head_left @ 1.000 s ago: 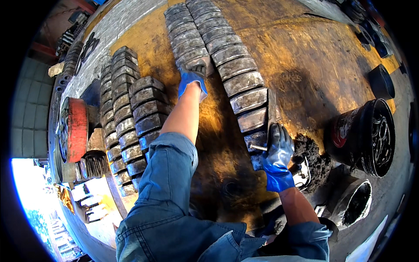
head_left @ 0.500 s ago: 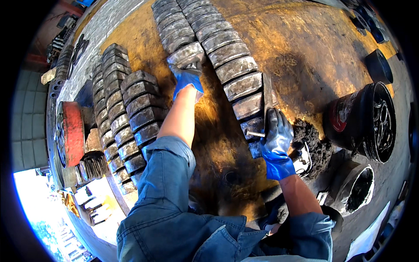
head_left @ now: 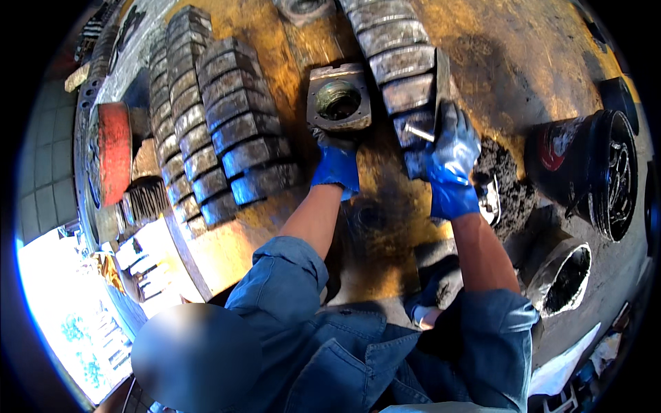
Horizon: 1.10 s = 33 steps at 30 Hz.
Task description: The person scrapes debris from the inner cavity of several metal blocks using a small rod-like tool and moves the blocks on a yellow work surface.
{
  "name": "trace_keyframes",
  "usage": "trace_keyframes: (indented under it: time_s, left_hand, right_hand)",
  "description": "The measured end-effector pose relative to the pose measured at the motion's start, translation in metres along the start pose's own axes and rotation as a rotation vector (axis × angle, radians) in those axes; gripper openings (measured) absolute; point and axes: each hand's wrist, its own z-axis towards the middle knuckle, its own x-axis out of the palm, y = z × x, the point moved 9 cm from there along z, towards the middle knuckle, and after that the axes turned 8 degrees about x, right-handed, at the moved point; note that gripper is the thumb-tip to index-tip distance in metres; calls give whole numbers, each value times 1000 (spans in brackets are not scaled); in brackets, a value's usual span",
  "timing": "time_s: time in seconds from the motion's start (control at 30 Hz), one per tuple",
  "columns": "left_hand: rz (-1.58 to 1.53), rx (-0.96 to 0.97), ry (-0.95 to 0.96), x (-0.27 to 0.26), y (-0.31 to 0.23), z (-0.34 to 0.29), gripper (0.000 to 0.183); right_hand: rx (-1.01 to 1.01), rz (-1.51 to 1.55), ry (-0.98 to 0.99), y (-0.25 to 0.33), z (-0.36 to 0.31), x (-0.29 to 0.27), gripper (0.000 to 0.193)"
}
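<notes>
My left hand (head_left: 335, 155), in a blue rubber glove, is closed on the near edge of a square metal block (head_left: 339, 123) with a large round bore. The block lies with its bore facing up, and greenish residue shows inside the hole. My gloved right hand (head_left: 452, 148) grips a long flat metal bar (head_left: 442, 81) at the near end of a row of metal blocks (head_left: 407, 63). A short bright rod (head_left: 418, 132) sticks out leftward from that hand. Whether the rod and bar are one tool I cannot tell.
Several rows of similar blocks (head_left: 244, 113) stand at left, beside a red drum-shaped part (head_left: 114, 153). On the right are a pile of black grit (head_left: 501, 165), a black bucket (head_left: 561, 162) of metal rings and a tipped container (head_left: 551, 279). Another bored block (head_left: 305, 8) lies at the far edge.
My left hand has drawn back toward me, bringing the block away from the far row; its bore now faces up. My right hand keeps its hold on the bar. The whole view has shifted.
</notes>
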Motion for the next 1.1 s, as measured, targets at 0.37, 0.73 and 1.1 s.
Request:
trace_keyframes:
  time_s: [0.37, 0.73, 1.1]
  left_hand:
    - [19, -156, 21, -64, 34, -161, 64]
    - [65, -391, -188, -66, 48, -249, 62]
    - [88, -359, -158, -60, 44, -267, 60]
  right_hand:
    - [-29, -53, -107, -3, -9, -3, 53]
    - [-26, -92, -124, -2, -28, -5, 40]
    - [-118, -11, -227, 8, -41, -22, 48]
